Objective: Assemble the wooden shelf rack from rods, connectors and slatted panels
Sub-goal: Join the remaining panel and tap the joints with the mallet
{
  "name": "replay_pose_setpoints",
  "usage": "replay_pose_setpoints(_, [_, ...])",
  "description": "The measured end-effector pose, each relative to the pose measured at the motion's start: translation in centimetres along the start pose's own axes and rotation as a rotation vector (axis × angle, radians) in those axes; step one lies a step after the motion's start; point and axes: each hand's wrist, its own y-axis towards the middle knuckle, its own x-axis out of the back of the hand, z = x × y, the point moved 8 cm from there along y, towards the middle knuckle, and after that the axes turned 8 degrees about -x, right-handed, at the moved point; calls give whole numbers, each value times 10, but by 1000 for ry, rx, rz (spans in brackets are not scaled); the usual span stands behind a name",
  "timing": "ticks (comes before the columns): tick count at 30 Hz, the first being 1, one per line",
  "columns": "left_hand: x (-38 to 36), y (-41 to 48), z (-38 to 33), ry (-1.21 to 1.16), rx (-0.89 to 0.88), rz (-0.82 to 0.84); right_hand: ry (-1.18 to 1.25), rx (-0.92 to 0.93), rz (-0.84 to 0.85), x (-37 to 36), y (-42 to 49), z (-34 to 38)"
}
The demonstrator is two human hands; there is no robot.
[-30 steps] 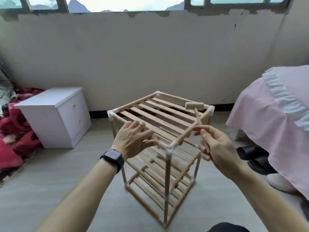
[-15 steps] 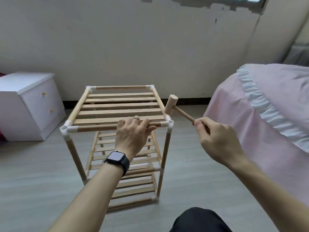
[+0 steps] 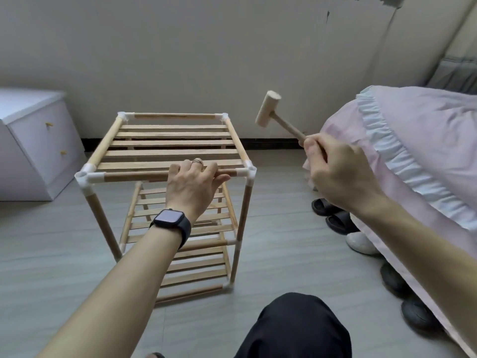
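At centre frame the front top rod [image 3: 134, 177] of the shelf rack [image 3: 175, 143], stood on the floor [image 3: 51, 254], is gripped by the curled left hand [image 3: 192, 184]. Right of centre a wooden mallet [image 3: 267, 108] is clamped by its handle in the right hand [image 3: 335, 174], its head raised.

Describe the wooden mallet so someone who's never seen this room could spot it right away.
Start at the wooden shelf rack beside the pink bed. Between them, the right hand grips a small mallet, the only wooden piece not joined to the rack.
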Motion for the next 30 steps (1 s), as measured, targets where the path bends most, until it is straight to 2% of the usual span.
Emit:
replay_pose_setpoints(2, [0,0,0,1,2,-3,126,38,-95,5,-13,1])
replay_pose_setpoints(3, [0,0,0,0,3,2,91,59,-32,-4,-20,2])
replay_pose_setpoints(5, [-1,1,1,4,4,8,-140,88,280,-42,-37,0])
replay_pose_setpoints(6, [-1,1,1,7,4,11,-196,86,335,-46,-36,-2])
replay_pose_setpoints(7, [-1,1,1,8,3,14,-183,86,277,-38,-28,-2])
replay_pose_setpoints(10, [-1,1,1,16,1,12,74,96,-82,6,-10,7])
replay_pose_setpoints(11, [-2,1,1,16,2,16,102,105,-97,8,-11,9])
replay_pose_setpoints(12, [-2,1,1,16,1,19,47,119,-29,-1,-13,11])
replay_pose_setpoints(14, [-2,1,1,12,2,16,-243,137,280,-39,-27,7])
replay_pose_setpoints(15, [-2,1,1,9,5,17,-307,106,356,-45,-27,1])
replay_pose_setpoints(16, [-2,1,1,7,7,24,-279,63,330,-40,-20,-4])
replay_pose_setpoints(19, [-4,1,1,12,10,33,14,12,8,-8,-9,-6])
replay_pose_setpoints(20, [-4,1,1,12,13,33,47,13,-16,-7,-13,-7])
replay_pose_setpoints(21, [-4,1,1,14,14,24,14,14,51,-15,-18,-8])
replay_pose_setpoints(23, [-4,1,0,2,28,19,-163,3,308,-42,-33,-15])
replay_pose_setpoints(24, [-4,3,-2,0,38,26,-195,-17,346,-44,-31,-20])
replay_pose_setpoints(27, [-7,15,-13,-29,99,65,-32,-131,183,-28,-9,-26])
replay_pose_setpoints(30, [-11,28,-34,-70,123,56,147,-167,58,-36,-6,-20])
